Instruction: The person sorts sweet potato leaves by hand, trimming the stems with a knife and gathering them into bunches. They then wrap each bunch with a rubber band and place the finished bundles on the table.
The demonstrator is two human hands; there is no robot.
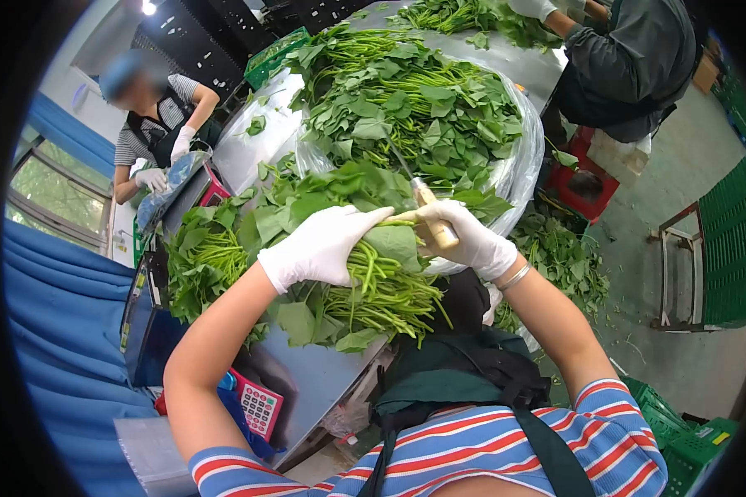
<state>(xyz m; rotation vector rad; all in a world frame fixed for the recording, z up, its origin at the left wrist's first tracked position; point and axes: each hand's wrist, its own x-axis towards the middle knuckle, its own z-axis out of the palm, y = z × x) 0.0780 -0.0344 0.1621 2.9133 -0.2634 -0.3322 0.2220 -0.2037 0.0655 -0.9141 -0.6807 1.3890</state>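
Observation:
My left hand (327, 246), in a white glove, is closed over a bunch of leafy greens (389, 294) whose cut green stems point towards me. My right hand (468, 238), also gloved, grips a knife by its pale wooden handle (436, 217). The narrow blade points away over the big pile of greens (414, 108). Both hands are close together at the top of the bunch, and the right fingertips touch its stems or leaves. More stemmed greens (215, 257) lie left of my left wrist. Part of the bunch is hidden under my left palm.
Clear plastic sheeting (526, 157) edges the pile on the metal table (294, 373). A pink scale keypad (259, 406) stands near my left elbow. Two co-workers are at the far left and far right. Green crates (733, 240), a red stool (584, 186) and fallen greens (564, 265) are at right.

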